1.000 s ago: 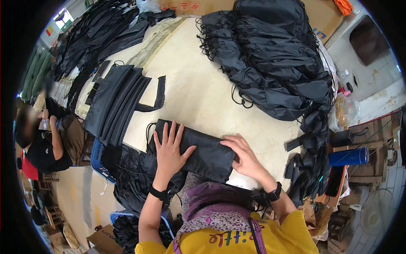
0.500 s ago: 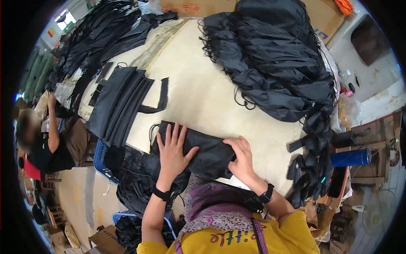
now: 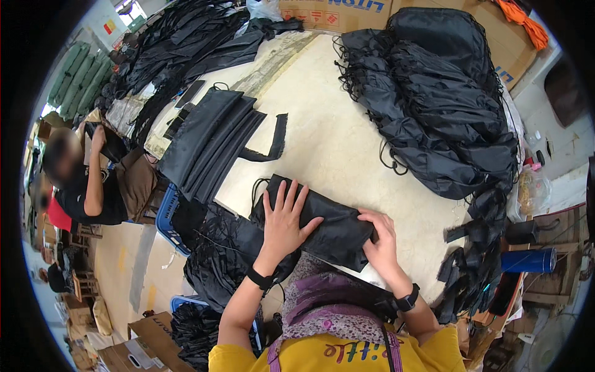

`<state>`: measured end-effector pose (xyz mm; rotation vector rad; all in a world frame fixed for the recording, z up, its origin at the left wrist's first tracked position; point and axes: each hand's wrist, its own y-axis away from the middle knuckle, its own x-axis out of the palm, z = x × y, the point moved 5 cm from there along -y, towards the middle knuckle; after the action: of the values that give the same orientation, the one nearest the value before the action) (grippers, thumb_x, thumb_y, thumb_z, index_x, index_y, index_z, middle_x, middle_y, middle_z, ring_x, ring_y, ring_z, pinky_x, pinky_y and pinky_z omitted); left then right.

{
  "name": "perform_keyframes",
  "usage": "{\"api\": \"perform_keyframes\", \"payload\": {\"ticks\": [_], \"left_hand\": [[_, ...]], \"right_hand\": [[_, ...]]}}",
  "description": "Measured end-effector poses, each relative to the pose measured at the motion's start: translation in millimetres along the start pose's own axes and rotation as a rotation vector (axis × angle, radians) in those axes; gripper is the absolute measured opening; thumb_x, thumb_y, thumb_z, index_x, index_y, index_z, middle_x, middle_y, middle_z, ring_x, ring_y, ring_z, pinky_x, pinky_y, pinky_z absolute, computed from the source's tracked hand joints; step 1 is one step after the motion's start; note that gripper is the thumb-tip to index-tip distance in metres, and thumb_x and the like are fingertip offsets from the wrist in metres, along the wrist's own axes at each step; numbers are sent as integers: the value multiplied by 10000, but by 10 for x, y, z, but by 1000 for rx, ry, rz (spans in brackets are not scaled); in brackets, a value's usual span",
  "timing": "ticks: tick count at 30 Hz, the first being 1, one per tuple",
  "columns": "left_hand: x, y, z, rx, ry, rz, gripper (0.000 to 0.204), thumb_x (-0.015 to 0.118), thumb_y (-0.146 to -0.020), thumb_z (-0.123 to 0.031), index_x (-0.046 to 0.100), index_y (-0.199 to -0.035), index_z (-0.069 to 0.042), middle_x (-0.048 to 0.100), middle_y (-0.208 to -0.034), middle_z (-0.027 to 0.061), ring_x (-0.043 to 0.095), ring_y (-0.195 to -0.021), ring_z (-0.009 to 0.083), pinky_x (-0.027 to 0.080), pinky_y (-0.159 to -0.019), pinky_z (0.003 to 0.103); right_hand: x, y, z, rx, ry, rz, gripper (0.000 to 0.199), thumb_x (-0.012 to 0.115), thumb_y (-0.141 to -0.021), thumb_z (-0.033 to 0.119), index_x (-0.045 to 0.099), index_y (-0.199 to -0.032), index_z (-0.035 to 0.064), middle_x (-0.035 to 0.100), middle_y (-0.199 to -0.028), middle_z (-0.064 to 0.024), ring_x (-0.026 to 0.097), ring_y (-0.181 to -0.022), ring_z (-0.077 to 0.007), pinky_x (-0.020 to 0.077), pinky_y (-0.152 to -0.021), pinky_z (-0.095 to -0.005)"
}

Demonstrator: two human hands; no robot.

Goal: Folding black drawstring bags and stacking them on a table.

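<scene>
A black fabric pouch (image 3: 338, 232) with a cord loop at its left end lies near the front edge of the pale table (image 3: 322, 124). My left hand (image 3: 285, 220) rests flat on its left part, fingers spread and thumb out. At the pouch's right end, my right hand (image 3: 383, 245) has its fingers and thumb closed around the edge of the cloth. Just beyond my left hand sits a fanned stack of black fabric pieces (image 3: 214, 142), with a narrow black strip (image 3: 276, 142) beside it.
A large heap of black drawstring bags (image 3: 440, 105) covers the far right. More black cloth (image 3: 180, 53) piles up at far left. Black scraps (image 3: 474, 260) hang at the right edge by a blue cylinder (image 3: 528, 260). A blue crate (image 3: 166, 220) stands left; a co-worker (image 3: 80, 180) sits beyond.
The whole view has shifted, so the scene sits further right. The pouch's near right edge looks straighter and flatter. Both hands stay on the pouch.
</scene>
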<state>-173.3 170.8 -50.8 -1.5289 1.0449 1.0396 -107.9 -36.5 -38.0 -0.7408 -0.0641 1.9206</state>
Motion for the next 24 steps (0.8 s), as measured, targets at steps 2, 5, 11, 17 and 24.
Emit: {"api": "perform_keyframes", "payload": {"ticks": [2,5,11,17,24], "left_hand": [[-8,-14,-10,2,5,3,750,567,-882,-559,373,-1468,-134,354,-1510,126,274,-1415,335,106,-1145,583],[-41,-13,2,0,8,2,749,585,-875,-540,377,-1464,-128,360,-1506,131,289,-1407,344,113,-1141,584],[-49,-15,-11,-11,16,-15,751,605,-862,-528,393,-1449,-111,368,-1497,142,301,-1397,357,132,-1127,602],[-50,-9,-9,-13,10,6,746,596,-876,-507,372,-1463,-105,348,-1515,135,278,-1414,350,118,-1136,585],[-38,-37,-44,2,-15,-16,734,606,-869,-512,405,-1436,-93,379,-1488,146,303,-1396,357,151,-1117,609]], "right_hand": [[-41,-14,-44,-29,166,-59,336,625,-693,-53,612,-1009,61,641,-1063,-98,562,-1008,-315,400,-918,-394],[-146,-57,-132,-23,234,11,268,586,-699,-86,590,-927,55,634,-950,-94,564,-927,-320,406,-852,-405],[-668,66,-514,252,273,66,196,558,-789,-103,592,-936,23,595,-881,-104,573,-888,-242,443,-805,-331],[-369,25,-234,241,-6,138,265,689,-736,17,583,-978,40,587,-824,-81,583,-805,-221,459,-748,-337],[-152,2,-274,149,355,-25,446,572,-651,-118,517,-1063,43,635,-895,-139,607,-890,-325,378,-872,-390]]}}
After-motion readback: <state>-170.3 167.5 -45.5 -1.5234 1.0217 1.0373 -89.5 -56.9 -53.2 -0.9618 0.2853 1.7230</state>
